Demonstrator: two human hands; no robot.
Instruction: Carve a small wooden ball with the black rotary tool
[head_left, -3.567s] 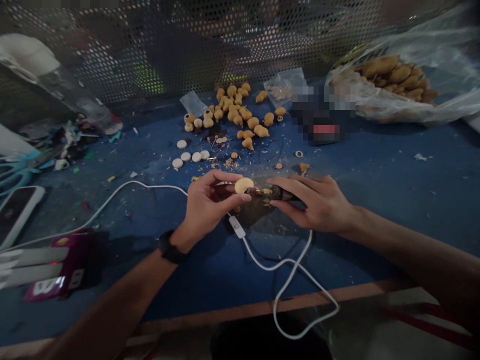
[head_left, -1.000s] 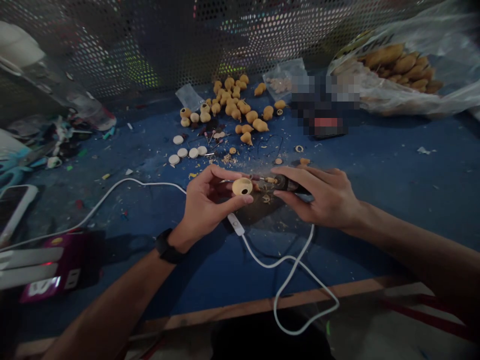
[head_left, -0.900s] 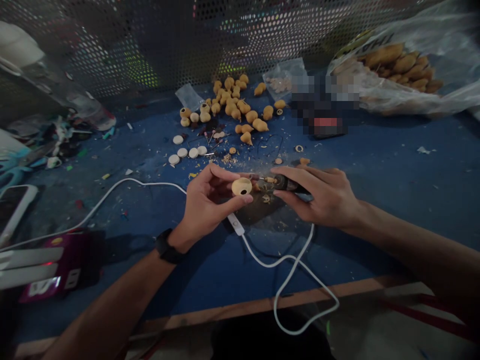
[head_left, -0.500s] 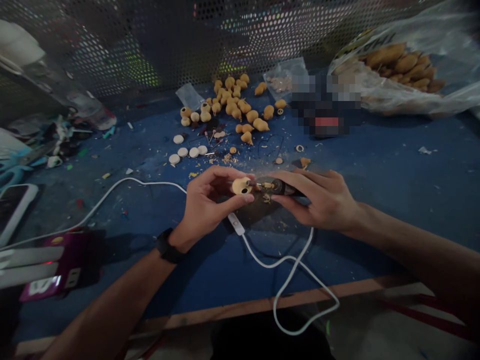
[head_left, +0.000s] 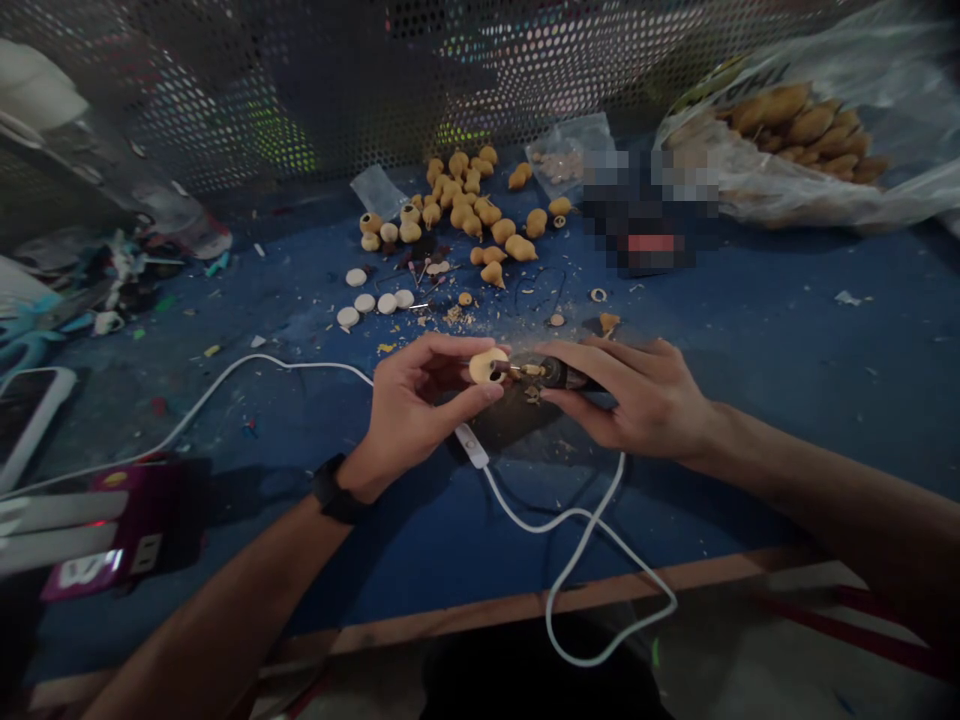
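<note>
My left hand (head_left: 416, 405) pinches a small pale gourd (head_left: 486, 366) between thumb and fingers, just above the blue table (head_left: 787, 340). My right hand (head_left: 637, 395) grips a dark rotary tool (head_left: 555, 373) lying low over the table, its bit tip touching the gourd's right side. A white cable (head_left: 570, 540) with an inline switch runs under both hands and loops off the front edge. Shavings lie under the tool.
A pile of tan gourds (head_left: 469, 215) and several white discs (head_left: 371, 300) lie behind my hands. A clear bag of gourds (head_left: 795, 130) sits back right, a phone (head_left: 26, 415) and purple box (head_left: 112, 530) at left. Perforated metal screen (head_left: 375, 80) closes the back.
My left hand turned the gourd so its hole faces the tool, and the bit went from beside the gourd to touching it. Both hands stayed in place.
</note>
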